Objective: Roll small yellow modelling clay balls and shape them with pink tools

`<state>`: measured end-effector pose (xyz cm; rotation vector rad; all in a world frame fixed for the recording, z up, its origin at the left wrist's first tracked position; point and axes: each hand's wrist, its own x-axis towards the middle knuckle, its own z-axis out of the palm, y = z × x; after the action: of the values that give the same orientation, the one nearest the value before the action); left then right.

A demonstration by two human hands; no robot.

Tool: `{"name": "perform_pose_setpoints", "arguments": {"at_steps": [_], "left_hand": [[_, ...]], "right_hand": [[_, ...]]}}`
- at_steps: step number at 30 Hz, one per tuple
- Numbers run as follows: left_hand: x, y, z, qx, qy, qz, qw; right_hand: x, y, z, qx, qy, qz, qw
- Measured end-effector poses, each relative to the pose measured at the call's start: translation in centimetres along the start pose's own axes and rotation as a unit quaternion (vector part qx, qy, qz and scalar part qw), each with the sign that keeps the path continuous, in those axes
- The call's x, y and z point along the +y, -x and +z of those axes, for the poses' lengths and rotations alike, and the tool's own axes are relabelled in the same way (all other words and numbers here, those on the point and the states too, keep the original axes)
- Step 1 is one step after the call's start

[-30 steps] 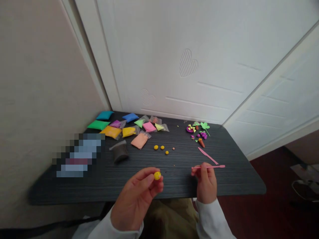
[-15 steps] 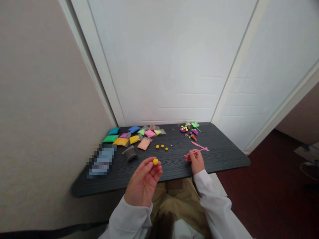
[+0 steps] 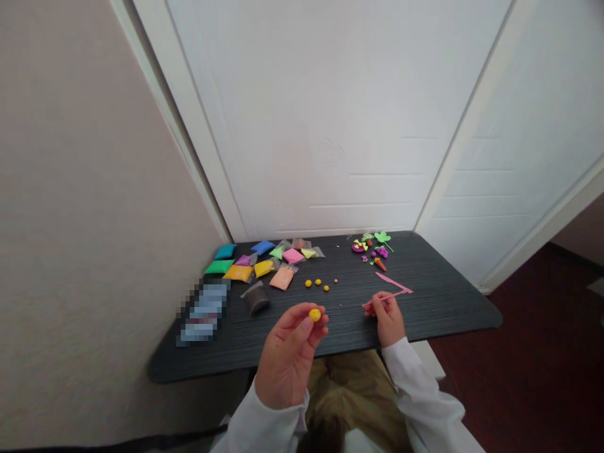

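At fingertips [image 3: 306, 326] of the left grip [image 3: 289, 362], a yellow ball [image 3: 314, 315].

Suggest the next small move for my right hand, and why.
I'd probably bring the right hand and its pink tool toward the yellow ball: the left hand pinches that ball above the dark table, while the tool is held apart from it.

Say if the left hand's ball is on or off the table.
Off: the left hand holds the ball in a pinch, clear of the table.
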<state>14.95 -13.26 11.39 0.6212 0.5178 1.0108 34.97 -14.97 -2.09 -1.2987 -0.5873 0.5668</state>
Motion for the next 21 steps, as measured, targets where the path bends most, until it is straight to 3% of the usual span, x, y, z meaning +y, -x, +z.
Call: {"name": "perform_pose_setpoints", "arguments": {"at_steps": [6,11,15,18,21], "left_hand": [[0.1,-1.9,0.4,0.008,0.0,-0.028,1.0],[-0.5,-3.8,0.0,0.012,-0.005,-0.064,0.998],[-0.7,-4.7,-0.1,0.014,-0.003,-0.084,0.996],[-0.5,-5.0,-0.1,-0.02,-0.013,-0.074,0.997],[-0.2,-4.7,0.0,-0.076,-0.038,-0.056,0.995]], "right_hand": [[-0.9,0.7,0.0,0.012,0.012,-0.017,1.0],[-1.6,1.3,0.0,0.061,0.016,-0.032,0.997],[-4.9,2.7,1.6,0.08,0.006,-0.055,0.995],[-9.3,3.8,3.3,0.037,-0.036,-0.148,0.988],[-12.6,4.4,3.9,-0.08,-0.03,-0.25,0.964]]}}
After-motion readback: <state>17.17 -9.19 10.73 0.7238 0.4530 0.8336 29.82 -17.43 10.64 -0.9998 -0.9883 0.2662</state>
